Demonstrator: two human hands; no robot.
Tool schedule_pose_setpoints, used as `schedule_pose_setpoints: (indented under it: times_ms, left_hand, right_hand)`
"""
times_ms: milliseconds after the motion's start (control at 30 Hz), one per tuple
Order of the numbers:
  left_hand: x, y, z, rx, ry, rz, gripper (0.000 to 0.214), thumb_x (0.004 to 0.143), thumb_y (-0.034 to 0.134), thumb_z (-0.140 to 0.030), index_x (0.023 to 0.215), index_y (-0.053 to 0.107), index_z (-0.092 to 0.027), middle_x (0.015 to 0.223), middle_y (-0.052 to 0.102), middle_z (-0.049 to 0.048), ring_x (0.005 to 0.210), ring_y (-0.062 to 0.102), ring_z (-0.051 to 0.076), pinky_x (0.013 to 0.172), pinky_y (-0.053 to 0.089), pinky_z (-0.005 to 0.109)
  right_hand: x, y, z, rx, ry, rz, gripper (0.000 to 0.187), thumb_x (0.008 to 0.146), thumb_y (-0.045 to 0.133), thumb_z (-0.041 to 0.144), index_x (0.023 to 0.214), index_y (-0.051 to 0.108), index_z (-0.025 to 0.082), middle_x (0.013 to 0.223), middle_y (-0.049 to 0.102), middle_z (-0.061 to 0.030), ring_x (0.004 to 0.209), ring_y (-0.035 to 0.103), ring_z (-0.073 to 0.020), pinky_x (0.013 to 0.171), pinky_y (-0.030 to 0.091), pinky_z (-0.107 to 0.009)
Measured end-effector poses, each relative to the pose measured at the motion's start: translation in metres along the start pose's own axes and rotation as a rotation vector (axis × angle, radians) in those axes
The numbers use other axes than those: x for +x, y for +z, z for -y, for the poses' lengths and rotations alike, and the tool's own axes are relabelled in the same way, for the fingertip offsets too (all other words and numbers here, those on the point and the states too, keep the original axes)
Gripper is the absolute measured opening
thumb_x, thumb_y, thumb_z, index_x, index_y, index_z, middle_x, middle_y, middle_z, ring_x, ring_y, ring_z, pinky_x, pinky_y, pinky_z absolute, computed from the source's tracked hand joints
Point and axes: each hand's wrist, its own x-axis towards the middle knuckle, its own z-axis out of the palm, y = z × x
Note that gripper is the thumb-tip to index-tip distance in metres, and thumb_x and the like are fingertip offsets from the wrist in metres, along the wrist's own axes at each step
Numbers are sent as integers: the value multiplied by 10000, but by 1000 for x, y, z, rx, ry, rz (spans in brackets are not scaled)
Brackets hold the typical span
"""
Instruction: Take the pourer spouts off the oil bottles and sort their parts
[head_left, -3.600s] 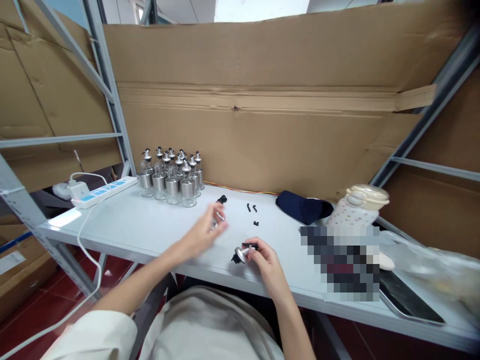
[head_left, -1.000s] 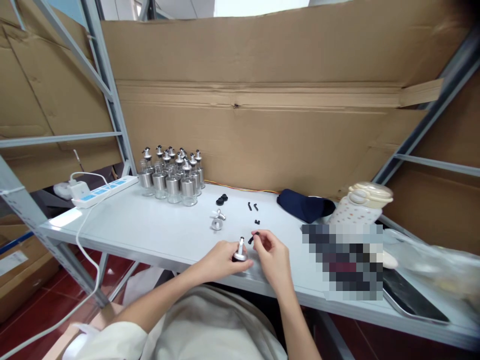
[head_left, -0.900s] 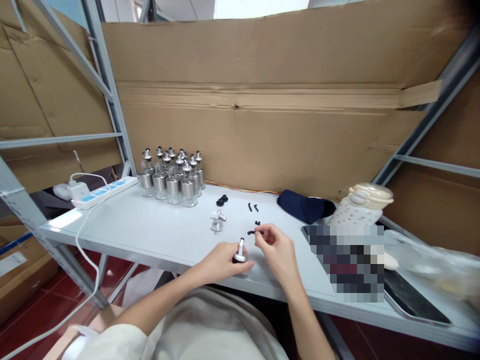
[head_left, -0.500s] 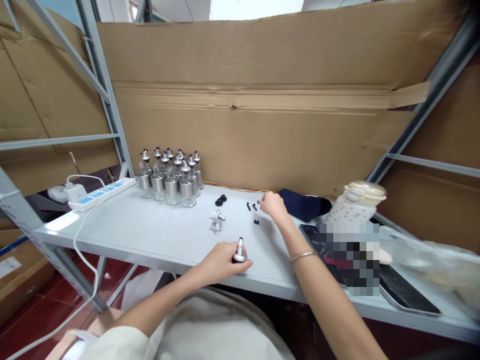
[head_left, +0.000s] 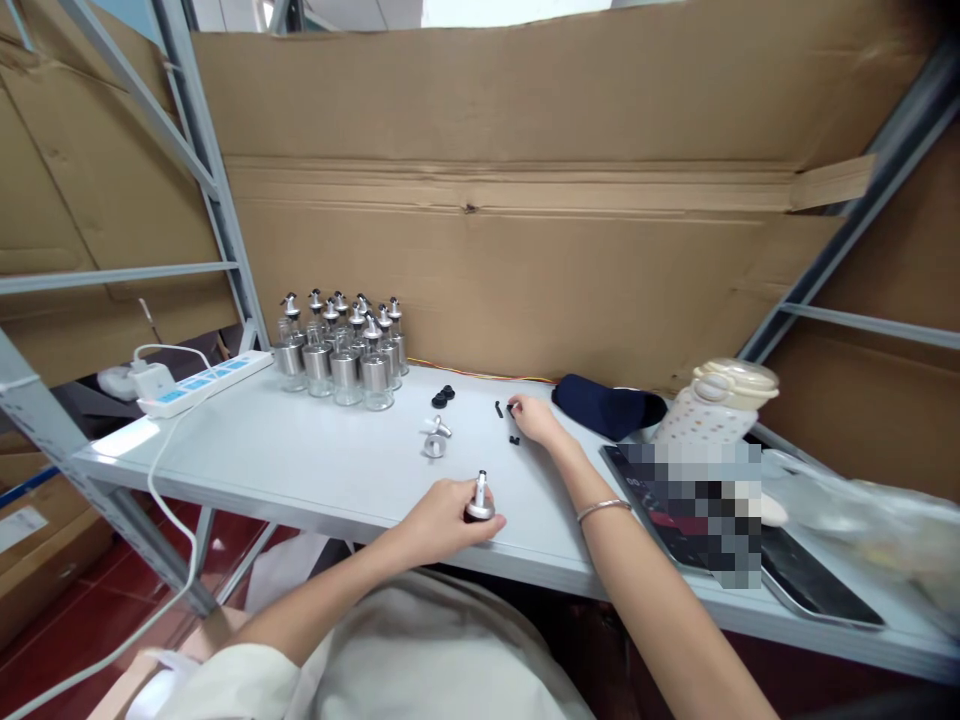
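My left hand (head_left: 439,518) is closed round the base of a silver pourer cap (head_left: 478,499), which stands upright near the table's front edge. My right hand (head_left: 534,420) is stretched out further back, its fingertips pinched on a small black part (head_left: 512,405). Two more small black parts (head_left: 499,408) (head_left: 514,438) lie right beside those fingers. A second silver cap (head_left: 433,438) lies on its side between the hands and the bottles. Two black rings (head_left: 443,396) sit just behind it.
Several glass bottles with steel bands and pourers (head_left: 341,350) cluster at the back left of the white table (head_left: 300,460). Also there: a power strip (head_left: 202,378), a navy cloth (head_left: 607,408), a cream dotted bottle (head_left: 716,405), a dark tablet (head_left: 810,590), a plastic bag (head_left: 870,510).
My right hand left the spot beside the cap, reached back to the small black parts, and has now settled a little nearer and leftward on them. My left hand kept hold of the cap.
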Motion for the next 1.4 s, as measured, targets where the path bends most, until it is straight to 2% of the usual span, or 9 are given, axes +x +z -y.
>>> schedule_pose_setpoints:
  times_ms: [333, 600, 733, 800, 900, 967, 1033, 1200, 1400]
  left_hand:
    - [1, 0, -1, 38, -9, 14, 170, 765, 553, -331, 734, 561, -163, 608, 497, -44, 575, 452, 93, 551, 310, 203]
    - [18, -15, -14, 167, -15, 307, 203, 747, 592, -390, 770, 544, -194, 671, 562, -28, 667, 528, 146, 610, 357, 220]
    - [22, -8, -6, 62, -48, 85, 194, 826, 499, -379, 889, 480, -197, 780, 561, -19, 737, 525, 148, 712, 382, 243]
    - [20, -4, -1, -4, -77, 5, 216, 833, 489, -382, 927, 451, -191, 806, 554, -18, 738, 516, 142, 720, 385, 244]
    - [16, -1, 3, -57, -78, -20, 278, 814, 524, -389, 992, 460, -184, 797, 545, -25, 707, 502, 135, 697, 382, 240]
    - [14, -1, 4, -72, -66, -14, 303, 804, 544, -384, 1027, 495, -184, 789, 551, -24, 690, 495, 135, 686, 381, 240]
    - [11, -2, 4, -83, -53, 3, 295, 804, 543, -370, 1029, 530, -180, 782, 563, -18, 679, 492, 137, 673, 379, 239]
    - [5, 1, 1, -25, -25, -24, 234, 838, 460, -307, 1015, 528, -171, 776, 591, -1, 688, 514, 151, 615, 361, 233]
    - [4, 3, 0, 35, -41, 12, 403, 815, 513, -460, 1110, 482, -186, 742, 594, -4, 661, 535, 167, 579, 362, 235]
  right_hand:
    - [-7, -3, 0, 100, -212, 26, 417, 759, 456, -4, 1058, 699, 155, 1175, 646, -87, 1080, 591, -188, 954, 385, -219]
    - [-14, -18, -4, 244, -206, 59, 372, 726, 453, 1, 949, 717, 142, 1008, 709, -76, 900, 635, -164, 850, 439, -238]
    - [-25, -36, 1, 373, -225, 95, 268, 800, 505, 200, 975, 688, 113, 902, 702, -84, 777, 617, -142, 720, 463, -234]
    - [-35, -46, 8, 492, -288, 208, 307, 807, 530, 326, 1001, 679, 140, 868, 690, -57, 718, 593, -116, 648, 456, -215]
    - [-54, -58, 22, 760, -456, 598, 351, 767, 589, 391, 1004, 681, 148, 830, 667, -39, 660, 542, -93, 606, 425, -210]
    - [-71, -61, 32, 777, -510, 721, 306, 752, 611, 366, 961, 691, 157, 747, 651, -10, 614, 510, -86, 579, 399, -210]
    - [-91, -58, 41, 813, -498, 606, 244, 767, 591, 354, 868, 696, 158, 656, 615, 10, 604, 500, -97, 575, 393, -217]
    - [-142, -25, 60, 1052, -237, 41, 176, 738, 614, 343, 769, 692, 187, 818, 631, -28, 766, 554, -157, 684, 429, -260]
    - [-162, 9, 75, 1835, 106, -18, 240, 642, 724, 417, 703, 646, 198, 736, 641, -3, 680, 564, -140, 673, 445, -255]
